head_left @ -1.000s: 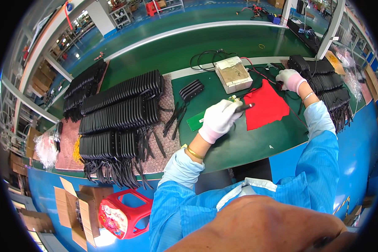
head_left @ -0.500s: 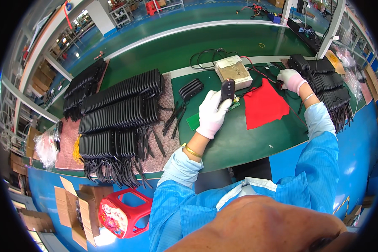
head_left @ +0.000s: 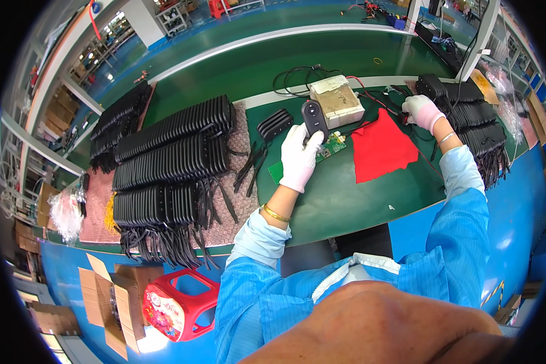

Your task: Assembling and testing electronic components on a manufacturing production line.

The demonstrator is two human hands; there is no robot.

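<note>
While my left hand [head_left: 300, 159], in a white knitted glove, is raised over the bench, it pinches a black, elongated oval remote control [head_left: 314, 119] between thumb and fingers. The remote stands tilted, its buttoned face turned toward the camera, its round button at the upper end; in this view it lies just left of a worn, white, rectangular box [head_left: 337, 103]. My right hand [head_left: 423, 113], in a white glove with a pink cuff, is well apart at the right, its fingers bent downward among dark cables; whether they are pressed together on anything, I cannot tell.

Beneath and beside my left glove lies a narrow green circuit board [head_left: 332, 147], partly hidden by the hand. Between my two hands, a bright red cloth [head_left: 383, 148] lies flat on the dark green bench top [head_left: 333, 209]. Left of the remote sits a small group of black cases [head_left: 275, 125], set side by side, black straps trailing near it.

Farther left, long rows of black cases [head_left: 164, 159] rest on pinkish bubble wrap [head_left: 242, 136]. Further black stacks [head_left: 470, 118] stand just right of my right hand.
</note>
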